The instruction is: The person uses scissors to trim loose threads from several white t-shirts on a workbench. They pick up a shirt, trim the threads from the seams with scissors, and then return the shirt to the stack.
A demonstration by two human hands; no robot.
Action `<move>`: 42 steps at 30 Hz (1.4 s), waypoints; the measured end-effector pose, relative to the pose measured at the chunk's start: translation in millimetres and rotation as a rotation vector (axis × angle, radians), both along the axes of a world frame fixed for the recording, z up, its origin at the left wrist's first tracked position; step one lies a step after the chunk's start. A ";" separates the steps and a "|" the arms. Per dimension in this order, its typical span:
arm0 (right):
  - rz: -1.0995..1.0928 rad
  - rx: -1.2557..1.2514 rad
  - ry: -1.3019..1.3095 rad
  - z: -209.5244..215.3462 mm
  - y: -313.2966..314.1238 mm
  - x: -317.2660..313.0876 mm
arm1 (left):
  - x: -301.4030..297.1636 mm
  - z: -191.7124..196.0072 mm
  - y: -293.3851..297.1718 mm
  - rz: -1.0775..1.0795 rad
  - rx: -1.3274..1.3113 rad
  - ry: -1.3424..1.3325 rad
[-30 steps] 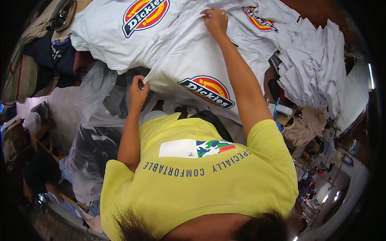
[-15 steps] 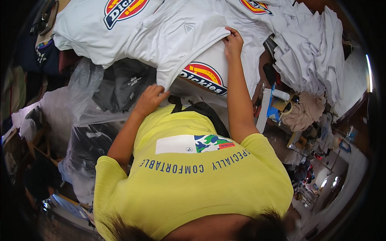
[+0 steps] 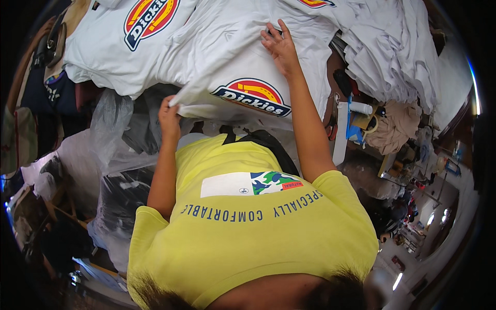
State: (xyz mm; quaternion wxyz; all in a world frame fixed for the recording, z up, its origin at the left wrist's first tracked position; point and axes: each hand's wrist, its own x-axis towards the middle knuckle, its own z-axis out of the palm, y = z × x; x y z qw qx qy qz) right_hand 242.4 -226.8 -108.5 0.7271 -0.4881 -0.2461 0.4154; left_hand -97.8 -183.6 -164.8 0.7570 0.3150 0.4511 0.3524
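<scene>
My left hand pinches the near left corner of a white T-shirt and pulls it taut into a diagonal fold. My right hand is raised over the white cloth, fingers spread, holding nothing. Between my hands, a red, yellow and dark blue printed emblem lies face up on white fabric. Whether that fabric belongs to the pinched shirt or to one beneath it, I cannot tell. Farther left lies another white shirt with the same kind of emblem.
White garments are heaped at the far right. Scissors, a tape roll and crumpled beige cloth sit right of my right forearm. Clear plastic bags hang at the left. Another person's arm shows at the left edge.
My right hand has let go of the shirt's edge and opened. My left hand has moved left and slightly up, drawing its corner along, and the raised hem has dropped into a fold.
</scene>
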 end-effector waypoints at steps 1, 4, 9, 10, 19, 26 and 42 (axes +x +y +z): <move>-0.023 -0.009 -0.094 4.3 -1.0 -7.2 | -3.6 -2.4 7.7 0.008 -0.019 0.008; 0.099 -0.319 -0.606 -1.9 -5.2 -5.3 | -11.9 -8.3 23.2 -0.009 -0.045 0.071; 0.273 -0.550 -0.437 1.3 33.8 -21.7 | -11.7 2.7 27.1 -0.105 -0.014 0.227; 0.237 -0.473 -0.573 -2.0 46.1 -23.7 | -12.0 4.0 26.8 -0.103 -0.006 0.218; -0.095 -0.253 -1.000 12.3 29.8 -31.9 | -23.1 -8.3 30.6 -0.220 0.126 0.132; -0.699 -0.748 -1.149 -24.9 -215.7 -38.5 | -31.6 -40.0 41.3 -0.458 0.153 0.257; -0.701 -0.689 0.263 -83.7 -307.6 -90.7 | -21.6 30.9 68.8 -0.662 0.296 0.116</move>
